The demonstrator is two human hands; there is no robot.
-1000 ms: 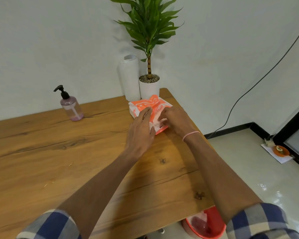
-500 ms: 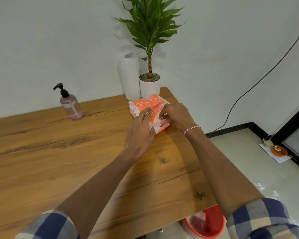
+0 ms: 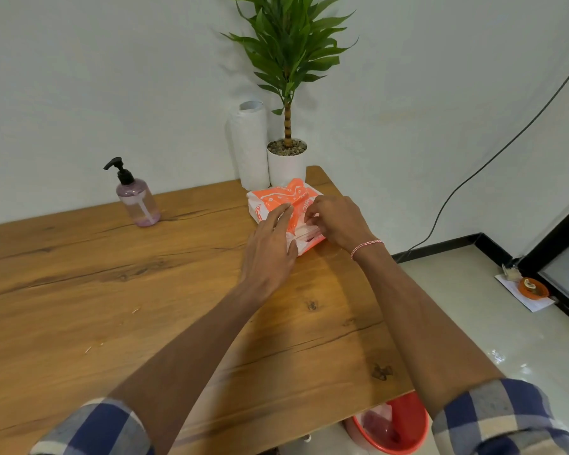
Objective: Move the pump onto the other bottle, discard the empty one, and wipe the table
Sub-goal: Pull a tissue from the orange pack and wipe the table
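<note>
An orange and white pack of tissues [image 3: 278, 200] lies near the back right corner of the wooden table [image 3: 96, 307]. My left hand [image 3: 268, 249] rests flat on its near left side, fingers spread, pressing it down. My right hand [image 3: 335, 220] pinches at white tissue at the pack's opening. A clear purple bottle [image 3: 138, 200] with a black pump stands upright at the back left of the table, far from both hands.
A white paper roll [image 3: 250, 146] and a potted plant in a white pot [image 3: 286, 159] stand against the wall behind the pack. A red bin [image 3: 395, 425] sits on the floor under the table's right edge. A black cable [image 3: 473, 172] runs down the wall.
My right hand's fingers have curled in on the tissue at the pack's opening. The left hand stays on the pack. The camera view shifted slightly.
</note>
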